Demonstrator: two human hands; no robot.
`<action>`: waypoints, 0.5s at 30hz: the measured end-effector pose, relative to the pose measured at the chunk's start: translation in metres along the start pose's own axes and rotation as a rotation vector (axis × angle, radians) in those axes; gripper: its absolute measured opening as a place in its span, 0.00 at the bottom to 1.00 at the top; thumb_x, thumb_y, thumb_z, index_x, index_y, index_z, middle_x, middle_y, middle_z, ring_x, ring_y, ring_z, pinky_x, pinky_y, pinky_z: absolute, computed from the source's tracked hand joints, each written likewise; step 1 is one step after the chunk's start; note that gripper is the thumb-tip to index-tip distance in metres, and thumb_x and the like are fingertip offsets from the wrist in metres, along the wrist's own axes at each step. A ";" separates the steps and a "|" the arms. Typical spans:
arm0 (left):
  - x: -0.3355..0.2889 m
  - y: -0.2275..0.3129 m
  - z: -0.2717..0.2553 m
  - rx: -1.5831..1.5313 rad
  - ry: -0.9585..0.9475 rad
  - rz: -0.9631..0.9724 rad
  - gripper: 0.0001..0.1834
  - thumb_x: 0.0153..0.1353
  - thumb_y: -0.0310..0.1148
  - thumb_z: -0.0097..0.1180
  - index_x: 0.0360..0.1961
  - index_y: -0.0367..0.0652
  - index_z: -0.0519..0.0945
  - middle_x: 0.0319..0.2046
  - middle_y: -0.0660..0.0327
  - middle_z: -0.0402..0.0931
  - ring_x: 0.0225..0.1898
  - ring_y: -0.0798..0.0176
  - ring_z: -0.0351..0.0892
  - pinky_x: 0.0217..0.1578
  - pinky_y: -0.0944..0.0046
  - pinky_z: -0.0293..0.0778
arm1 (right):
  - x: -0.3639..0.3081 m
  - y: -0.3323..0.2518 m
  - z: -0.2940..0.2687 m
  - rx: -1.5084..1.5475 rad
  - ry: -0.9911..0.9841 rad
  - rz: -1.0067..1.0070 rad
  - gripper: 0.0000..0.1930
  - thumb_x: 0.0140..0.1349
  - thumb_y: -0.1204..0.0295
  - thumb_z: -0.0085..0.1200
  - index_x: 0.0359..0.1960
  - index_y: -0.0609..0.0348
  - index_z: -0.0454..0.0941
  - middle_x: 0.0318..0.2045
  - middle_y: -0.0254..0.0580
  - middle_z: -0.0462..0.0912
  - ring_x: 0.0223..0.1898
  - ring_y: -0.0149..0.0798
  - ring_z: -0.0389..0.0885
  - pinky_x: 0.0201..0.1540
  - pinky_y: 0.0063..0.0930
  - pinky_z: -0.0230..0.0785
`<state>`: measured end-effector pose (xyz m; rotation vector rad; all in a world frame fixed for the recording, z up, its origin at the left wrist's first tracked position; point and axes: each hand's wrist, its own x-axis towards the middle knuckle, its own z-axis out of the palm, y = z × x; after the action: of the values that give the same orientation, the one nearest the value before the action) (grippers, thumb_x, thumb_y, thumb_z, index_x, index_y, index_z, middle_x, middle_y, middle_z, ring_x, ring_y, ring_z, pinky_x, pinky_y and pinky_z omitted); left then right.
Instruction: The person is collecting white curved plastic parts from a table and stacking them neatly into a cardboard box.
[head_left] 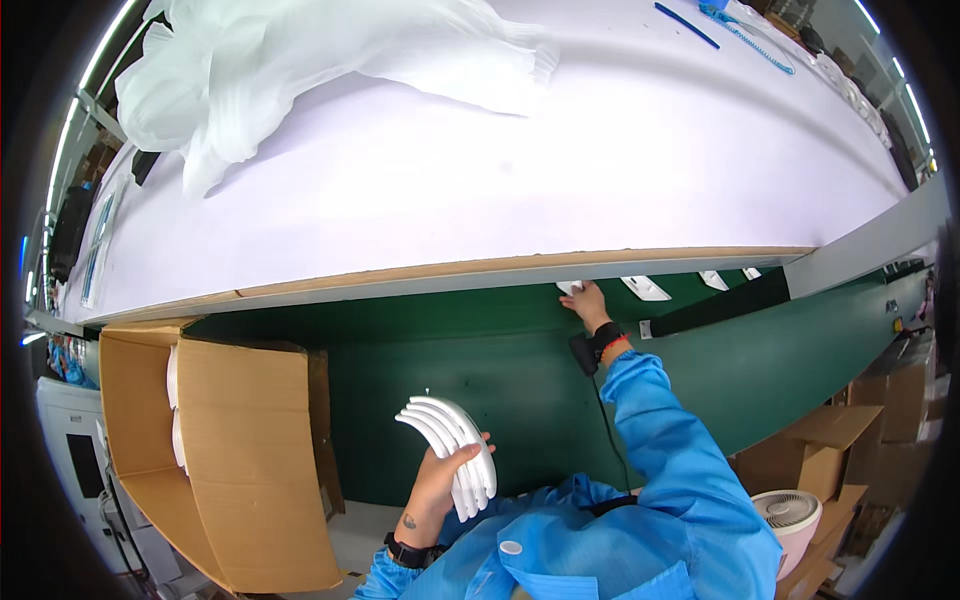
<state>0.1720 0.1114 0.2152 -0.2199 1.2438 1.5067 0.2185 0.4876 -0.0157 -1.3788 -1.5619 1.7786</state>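
My left hand [436, 480] is wrapped round a fanned bunch of curved white plastic strips [455, 440], held over the green work surface [380, 380]. My right arm stretches forward to the shelf edge. There my right hand [590, 303] has its fingers closed on a white plastic piece [569, 287], partly hidden by the shelf and the fingers. To the right of that hand lie more white pieces on the green surface, a larger one [646, 288] and a smaller one [713, 281]. A black box with a cable [583, 354] sits at my right wrist.
A raised white shelf [500, 190] overhangs the far part of the green surface and bears crumpled white foam sheeting [300, 60]. An open cardboard box [245, 450] stands at the left, white items inside. A fan [787, 515] and cardboard boxes [800, 455] stand at the lower right.
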 end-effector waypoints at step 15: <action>-0.013 0.044 0.076 -0.071 -0.092 0.363 0.24 0.55 0.23 0.54 0.54 0.32 0.65 0.49 0.49 0.73 0.47 0.60 0.75 0.46 0.62 0.73 | -0.296 -0.141 0.024 0.202 -0.441 -0.208 0.21 0.68 0.80 0.30 0.63 0.64 0.53 0.56 0.52 0.67 0.57 0.44 0.70 0.57 0.35 0.71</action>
<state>0.1764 0.1704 0.2819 0.0326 1.2018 1.8519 0.2844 0.2785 0.2297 -0.7324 -1.6060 2.1316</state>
